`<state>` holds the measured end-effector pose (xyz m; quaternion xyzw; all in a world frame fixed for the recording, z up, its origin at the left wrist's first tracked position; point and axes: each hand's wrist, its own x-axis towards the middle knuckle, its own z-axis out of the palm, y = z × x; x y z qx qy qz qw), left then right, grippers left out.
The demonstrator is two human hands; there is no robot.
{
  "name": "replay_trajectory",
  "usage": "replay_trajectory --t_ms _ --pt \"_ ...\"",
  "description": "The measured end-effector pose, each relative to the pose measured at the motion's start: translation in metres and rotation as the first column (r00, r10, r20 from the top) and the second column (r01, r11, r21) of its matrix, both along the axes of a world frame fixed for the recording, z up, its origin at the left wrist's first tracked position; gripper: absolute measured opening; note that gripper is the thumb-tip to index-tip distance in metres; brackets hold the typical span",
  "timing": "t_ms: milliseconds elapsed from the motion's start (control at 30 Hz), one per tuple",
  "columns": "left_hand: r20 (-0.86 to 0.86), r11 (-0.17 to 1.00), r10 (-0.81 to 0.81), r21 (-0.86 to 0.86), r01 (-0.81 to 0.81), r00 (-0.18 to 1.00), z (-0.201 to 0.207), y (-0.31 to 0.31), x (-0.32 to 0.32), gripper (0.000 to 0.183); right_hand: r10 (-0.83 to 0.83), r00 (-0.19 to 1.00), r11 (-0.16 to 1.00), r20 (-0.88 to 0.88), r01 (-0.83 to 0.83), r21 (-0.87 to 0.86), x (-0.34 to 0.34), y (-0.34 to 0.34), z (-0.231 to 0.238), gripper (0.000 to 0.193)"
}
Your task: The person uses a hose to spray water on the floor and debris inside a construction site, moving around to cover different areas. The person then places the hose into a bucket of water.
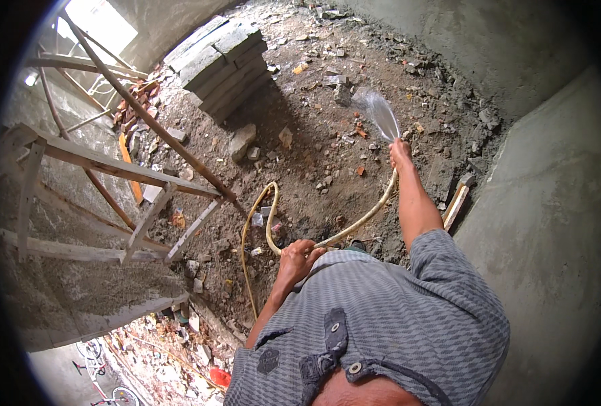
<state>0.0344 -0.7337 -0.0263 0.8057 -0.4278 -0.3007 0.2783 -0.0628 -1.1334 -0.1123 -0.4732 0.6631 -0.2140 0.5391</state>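
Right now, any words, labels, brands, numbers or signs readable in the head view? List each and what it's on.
None readable.
Dark patch on the grey shirt: too small and blurred to tell whether it carries lettering.
Hose in both hands: no lettering can be made out.
White scrap on the ground: too small to tell if anything is printed on it.

A bare grey cement wall (pixel 551 223) stands right of the right fingers (pixel 394 155); beneath them lies a rubble-strewn dirt floor (pixel 321 159). Well to their left, a timber frame (pixel 97 158) stands near a bright window opening (pixel 103 26).
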Motion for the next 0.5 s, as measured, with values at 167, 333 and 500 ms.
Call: replay_trajectory --t_ms 167,333,500 --pt "0.003 0.994 0.079 -0.081 -0.078 0.997 0.005 -0.011 0.004 0.032 -0.009 1.0 0.998 0.007 0.009 -0.064 0.029 -0.018 0.041 0.043" --pt "-0.002 0.995 0.067 -0.074 -0.067 0.998 0.006 -0.017 0.008 0.033 -0.028 0.999 0.994 -0.043 0.023 -0.108 0.029 -0.034 0.039 0.041" --pt "-0.04 0.996 0.073 -0.056 -0.075 0.997 0.007 -0.016 0.005 0.034 0.007 0.999 0.991 -0.042 -0.013 -0.134 0.018 -0.025 0.034 0.039"
